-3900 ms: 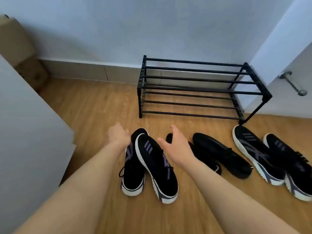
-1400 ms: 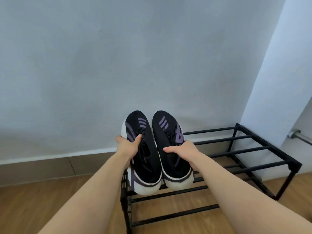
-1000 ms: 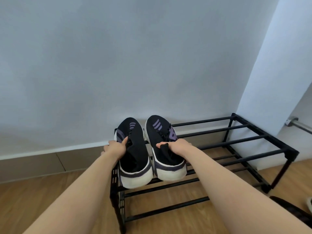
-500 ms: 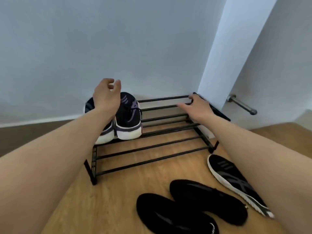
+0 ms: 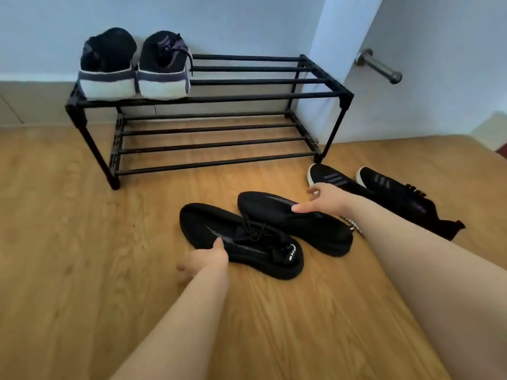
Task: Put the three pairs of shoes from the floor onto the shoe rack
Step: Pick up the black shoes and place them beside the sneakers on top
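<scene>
A black two-tier shoe rack [image 5: 247, 98] stands against the wall. A pair of black sneakers with purple stripes and white soles [image 5: 134, 67] sits on the left end of its top tier, heels toward me. On the wooden floor lies an all-black pair: its left shoe [image 5: 241, 239] and its right shoe [image 5: 295, 222]. My left hand [image 5: 204, 260] touches the near side of the left black shoe, fingers apart. My right hand [image 5: 326, 200] hovers open over the right black shoe, thumb on its upper. A third black pair with white soles [image 5: 384, 193] lies further right, partly hidden by my right arm.
A metal door stopper [image 5: 378, 67] sticks out of the wall at the right, next to a white corner pillar [image 5: 337, 37]. The rack's lower tier [image 5: 214, 145] holds nothing. Wooden floor [image 5: 68, 242] stretches to the left of the shoes.
Both hands have let go of the purple-striped sneakers on the top tier and come down to the all-black pair on the floor. The view has tilted down toward the floor.
</scene>
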